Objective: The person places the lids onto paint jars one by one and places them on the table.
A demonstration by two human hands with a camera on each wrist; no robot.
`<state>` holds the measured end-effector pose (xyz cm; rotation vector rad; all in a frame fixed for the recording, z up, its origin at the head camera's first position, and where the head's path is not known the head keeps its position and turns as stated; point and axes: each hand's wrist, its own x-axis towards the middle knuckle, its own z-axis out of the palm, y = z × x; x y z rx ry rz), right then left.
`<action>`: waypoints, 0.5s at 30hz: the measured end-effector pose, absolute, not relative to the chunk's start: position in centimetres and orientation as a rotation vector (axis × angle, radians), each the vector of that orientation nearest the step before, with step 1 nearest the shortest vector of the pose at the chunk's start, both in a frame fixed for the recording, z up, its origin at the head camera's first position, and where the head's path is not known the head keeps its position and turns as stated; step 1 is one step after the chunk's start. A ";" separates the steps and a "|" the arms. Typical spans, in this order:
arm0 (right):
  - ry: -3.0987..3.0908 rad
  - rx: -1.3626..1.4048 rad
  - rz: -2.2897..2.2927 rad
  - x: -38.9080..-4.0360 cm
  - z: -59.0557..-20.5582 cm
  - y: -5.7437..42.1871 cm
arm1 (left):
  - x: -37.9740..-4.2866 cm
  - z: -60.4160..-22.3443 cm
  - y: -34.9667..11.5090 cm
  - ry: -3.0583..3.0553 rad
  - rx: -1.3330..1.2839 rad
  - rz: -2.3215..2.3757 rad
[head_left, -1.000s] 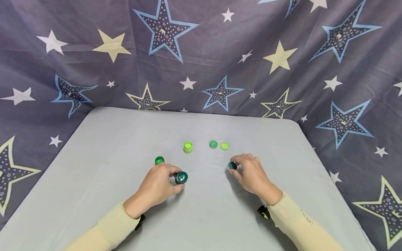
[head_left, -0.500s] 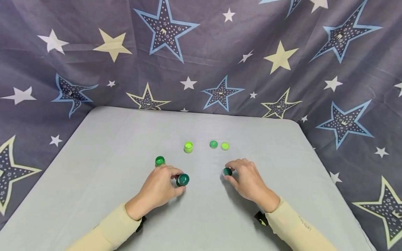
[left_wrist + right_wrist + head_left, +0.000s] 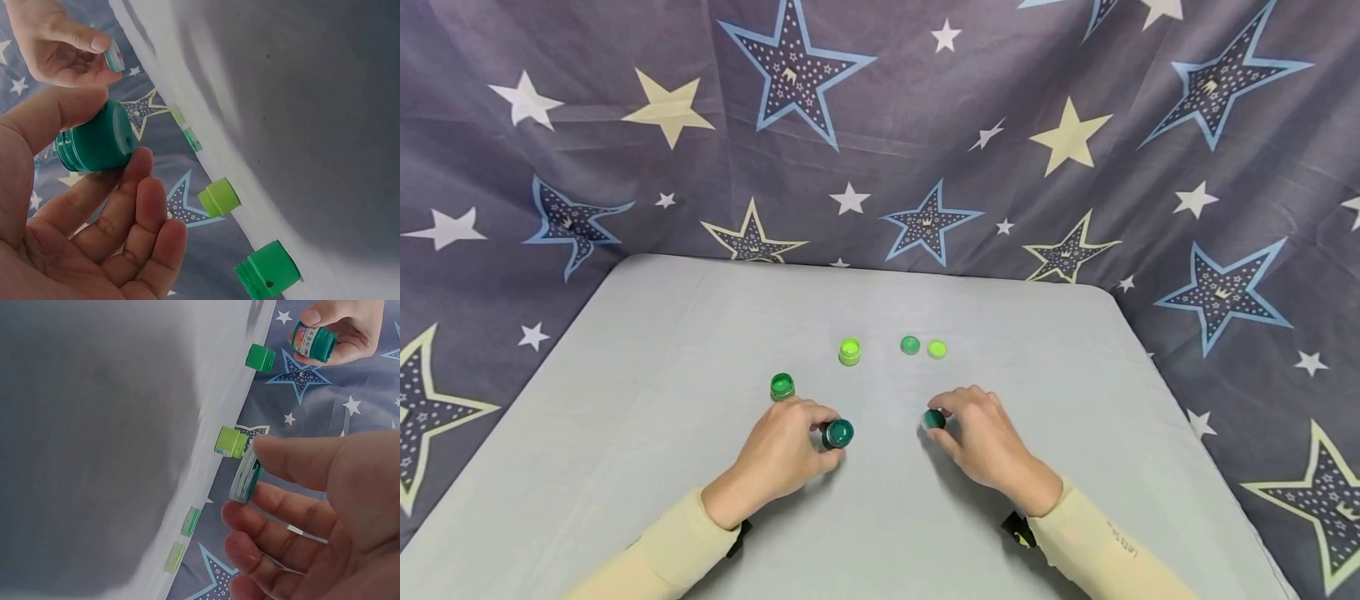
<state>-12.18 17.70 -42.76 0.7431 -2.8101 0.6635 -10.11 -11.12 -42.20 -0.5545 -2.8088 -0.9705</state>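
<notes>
- Pinching a teal-stained lid with our right hand, we grip a teal paint jar in our left hand in the head view, jar and lid apart over the light grey table
- Just beyond our left hand stands a green paint jar; farther back stand a lime paint jar and, near each other, a green lid and lime lid
- From the left wrist, we hold the teal paint jar clear of the table
- From the right wrist, we see the teal-stained lid nearly edge-on between thumb and fingers
</notes>
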 end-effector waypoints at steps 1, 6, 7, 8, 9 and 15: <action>-2.810 0.745 0.668 -12.1 -42.8 17.6 | -10.1 -42.2 -11.1 -2.810 -0.555 -0.966; -2.804 0.762 0.679 -11.8 -42.8 17.3 | -10.0 -42.2 -11.0 -2.818 -0.562 -0.956; -2.804 0.766 0.683 -11.8 -42.8 17.3 | -10.0 -42.2 -10.9 -2.820 -0.564 -0.954; -2.803 0.770 0.685 -11.7 -42.8 17.2 | -10.0 -42.2 -10.9 -2.820 -0.568 -0.953; -2.801 0.773 0.689 -11.7 -42.8 17.2 | -10.0 -42.2 -10.9 -2.820 -0.570 -0.951; -2.782 0.798 0.697 -11.3 -43.0 16.8 | -9.9 -42.5 -10.6 -2.830 -0.582 -0.950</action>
